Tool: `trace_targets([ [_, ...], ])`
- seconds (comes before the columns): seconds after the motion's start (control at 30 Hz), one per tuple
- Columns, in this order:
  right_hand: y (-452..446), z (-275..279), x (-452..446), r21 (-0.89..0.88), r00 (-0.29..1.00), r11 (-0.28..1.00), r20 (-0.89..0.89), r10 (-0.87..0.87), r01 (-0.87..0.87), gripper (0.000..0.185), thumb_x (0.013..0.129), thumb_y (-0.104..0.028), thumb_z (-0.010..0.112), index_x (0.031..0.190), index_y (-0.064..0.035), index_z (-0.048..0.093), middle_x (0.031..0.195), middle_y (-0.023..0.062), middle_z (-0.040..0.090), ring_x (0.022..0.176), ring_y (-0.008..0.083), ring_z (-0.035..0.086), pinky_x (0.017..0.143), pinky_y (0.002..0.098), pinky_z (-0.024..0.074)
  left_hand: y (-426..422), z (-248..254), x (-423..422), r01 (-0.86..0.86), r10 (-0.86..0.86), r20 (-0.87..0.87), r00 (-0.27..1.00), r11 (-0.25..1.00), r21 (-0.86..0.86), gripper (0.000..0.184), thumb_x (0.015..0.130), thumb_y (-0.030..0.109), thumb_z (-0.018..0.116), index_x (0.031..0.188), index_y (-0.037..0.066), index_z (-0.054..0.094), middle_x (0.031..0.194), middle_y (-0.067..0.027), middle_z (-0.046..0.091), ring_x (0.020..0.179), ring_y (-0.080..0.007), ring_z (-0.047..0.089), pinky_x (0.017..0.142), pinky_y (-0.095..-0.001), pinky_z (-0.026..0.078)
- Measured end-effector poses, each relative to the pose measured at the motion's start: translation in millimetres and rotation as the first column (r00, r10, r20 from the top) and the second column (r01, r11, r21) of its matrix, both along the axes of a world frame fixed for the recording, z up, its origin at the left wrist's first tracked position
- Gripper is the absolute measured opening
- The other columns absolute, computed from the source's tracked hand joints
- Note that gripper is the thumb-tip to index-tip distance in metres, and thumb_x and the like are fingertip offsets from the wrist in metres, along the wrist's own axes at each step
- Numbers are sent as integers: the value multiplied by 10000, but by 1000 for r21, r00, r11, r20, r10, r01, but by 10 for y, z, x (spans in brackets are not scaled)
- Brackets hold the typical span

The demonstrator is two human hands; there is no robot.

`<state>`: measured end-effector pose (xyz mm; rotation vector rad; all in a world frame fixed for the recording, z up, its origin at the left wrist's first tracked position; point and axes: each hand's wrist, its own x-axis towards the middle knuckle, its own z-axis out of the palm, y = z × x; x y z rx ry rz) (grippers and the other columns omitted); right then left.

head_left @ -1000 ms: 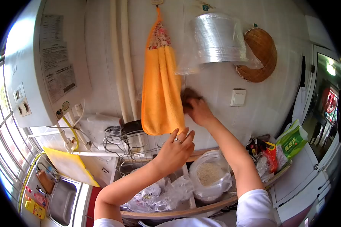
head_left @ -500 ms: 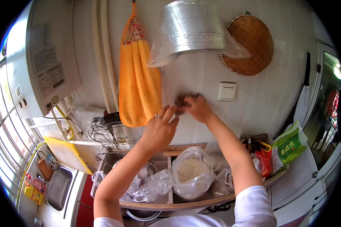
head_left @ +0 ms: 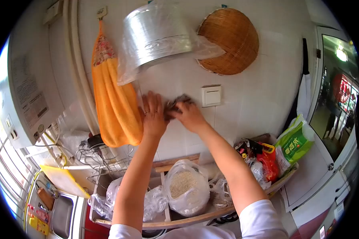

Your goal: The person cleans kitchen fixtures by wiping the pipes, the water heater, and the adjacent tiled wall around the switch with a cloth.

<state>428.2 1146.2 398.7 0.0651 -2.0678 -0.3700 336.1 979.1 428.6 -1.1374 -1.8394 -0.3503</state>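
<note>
My right hand [head_left: 188, 116] is closed on a dark brown cloth [head_left: 175, 105], pressed against the tiled wall [head_left: 179, 84] left of a white light switch [head_left: 211, 96]. Beside it, my left hand [head_left: 152, 113] rests on the wall with its fingers spread upward and a ring showing. Its fingertips are close to the edge of the hanging orange towel [head_left: 117, 105]. Above both hands hang a shiny metal pot in clear plastic [head_left: 157, 34] and a round woven basket [head_left: 235, 42].
Below are drawers with an open bag of grain [head_left: 183, 185], plastic bags [head_left: 153, 203] and a green package [head_left: 293, 143]. A wire rack [head_left: 103, 157], yellow-edged board [head_left: 64, 180] and sink [head_left: 63, 217] are at left. A glass-paned door [head_left: 335, 99] stands at right.
My view has swung right, so towel and pot appear further left. My left hand has moved from near the towel's lower edge up onto the wall. The cloth is still in my right hand.
</note>
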Motion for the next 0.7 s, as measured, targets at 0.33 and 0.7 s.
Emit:
trace_targets([
  [0.33, 397, -81, 939, -123, 979, 992, -202, -29, 4, 301, 753, -117, 705, 1037, -215, 706, 921, 46, 560, 775, 232, 606, 659, 381, 521, 98, 93, -72, -471, 470, -102, 876, 792, -388, 1315, 626, 659, 754, 1559, 102, 15, 1612, -197, -3, 1473, -392, 95, 1079, -518, 338],
  [0.7, 787, 268, 1248, -117, 941, 968, -231, -245, 223, 452, 796, -42, 616, 1158, -300, 697, 958, 75, 496, 844, 280, 579, 720, 405, 514, 224, 38, 10, -621, 617, -149, 773, 687, -378, 1421, 560, 715, 757, 1548, 58, -24, 1610, -219, -17, 1479, -405, 93, 1071, -443, 361],
])
